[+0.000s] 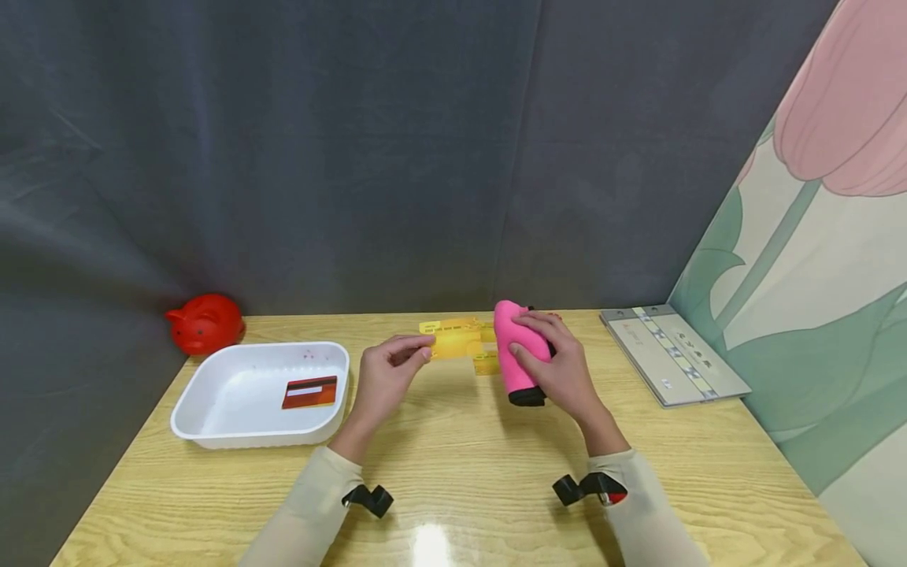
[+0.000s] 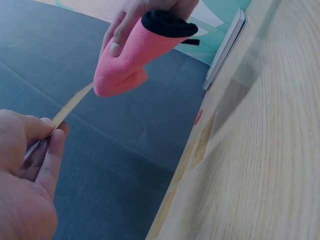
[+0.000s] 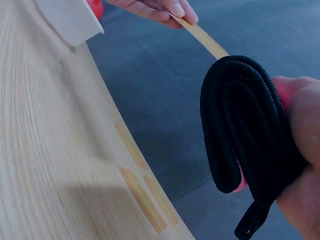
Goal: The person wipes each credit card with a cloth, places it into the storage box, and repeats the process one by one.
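My left hand (image 1: 386, 376) pinches a yellow bank-style card (image 1: 457, 343) by its left edge, thumb against fingers. A folded pink cloth (image 1: 512, 342) with black edging is in my right hand (image 1: 563, 366), the fingers wrapped round it. In the left wrist view, the far end of the held card (image 2: 72, 106) meets the pink cloth (image 2: 122, 67). The right wrist view shows the rolled black edge (image 3: 240, 125) from its end. More yellow cards (image 3: 142, 200) lie on the table below the hands, partly hidden in the head view.
At the left stands a white tray (image 1: 187, 405) with a red card (image 1: 309, 392) in it. Behind the tray sits a red piggy bank (image 1: 205, 324). A grey album-like book (image 1: 673, 354) lies at the right, by the floral curtain (image 1: 829, 339). Dark fabric hangs behind the wooden table (image 1: 453, 472).
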Demonstrator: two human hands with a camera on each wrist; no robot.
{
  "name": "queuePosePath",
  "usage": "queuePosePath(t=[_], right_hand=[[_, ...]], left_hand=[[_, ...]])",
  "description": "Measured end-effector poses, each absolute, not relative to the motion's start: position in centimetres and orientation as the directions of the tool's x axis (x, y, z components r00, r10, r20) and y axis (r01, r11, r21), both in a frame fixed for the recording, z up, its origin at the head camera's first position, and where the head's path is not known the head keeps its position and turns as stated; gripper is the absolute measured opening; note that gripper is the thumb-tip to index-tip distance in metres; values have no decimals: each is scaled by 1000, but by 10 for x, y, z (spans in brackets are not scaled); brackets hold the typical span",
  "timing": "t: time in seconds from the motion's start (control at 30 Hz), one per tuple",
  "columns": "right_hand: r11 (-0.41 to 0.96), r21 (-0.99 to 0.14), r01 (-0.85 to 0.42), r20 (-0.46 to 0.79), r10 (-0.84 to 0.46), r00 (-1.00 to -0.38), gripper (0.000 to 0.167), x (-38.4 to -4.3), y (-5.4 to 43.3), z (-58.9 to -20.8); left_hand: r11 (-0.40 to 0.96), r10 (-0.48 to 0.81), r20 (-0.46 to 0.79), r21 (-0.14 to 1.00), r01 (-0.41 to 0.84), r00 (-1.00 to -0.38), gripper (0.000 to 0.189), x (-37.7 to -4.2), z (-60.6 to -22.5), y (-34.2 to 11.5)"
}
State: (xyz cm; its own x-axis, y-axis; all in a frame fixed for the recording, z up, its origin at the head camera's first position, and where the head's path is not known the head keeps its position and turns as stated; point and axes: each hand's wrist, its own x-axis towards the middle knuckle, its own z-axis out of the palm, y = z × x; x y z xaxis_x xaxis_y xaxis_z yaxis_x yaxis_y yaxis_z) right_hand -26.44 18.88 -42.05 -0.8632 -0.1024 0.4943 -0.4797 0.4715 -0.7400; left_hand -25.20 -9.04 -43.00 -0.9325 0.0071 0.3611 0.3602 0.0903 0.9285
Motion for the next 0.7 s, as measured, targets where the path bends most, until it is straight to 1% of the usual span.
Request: queuePosePath(t=[0.2,0.37,0.43,0.7], right_hand=[[465,-744,-480,496,-97,-863,39,-264,191,-419],[467,-745,-477,492,-98,-865,40,-264,192,-419],[469,-744,-476,491,-99,-865,40,-264,192,-419],[464,-750,-471,485,-99,-869,41,-264,192,-418]], left_hand=[[97,21,345,933,346,-938,19,-251,-429,-91],[101,33,360,927,361,-932,35,-251,-428,-92],[103,33,369,923,371,-929,37,-252,-429,-92],[100,47,374,921,377,-926,25,-252,-428,-94]])
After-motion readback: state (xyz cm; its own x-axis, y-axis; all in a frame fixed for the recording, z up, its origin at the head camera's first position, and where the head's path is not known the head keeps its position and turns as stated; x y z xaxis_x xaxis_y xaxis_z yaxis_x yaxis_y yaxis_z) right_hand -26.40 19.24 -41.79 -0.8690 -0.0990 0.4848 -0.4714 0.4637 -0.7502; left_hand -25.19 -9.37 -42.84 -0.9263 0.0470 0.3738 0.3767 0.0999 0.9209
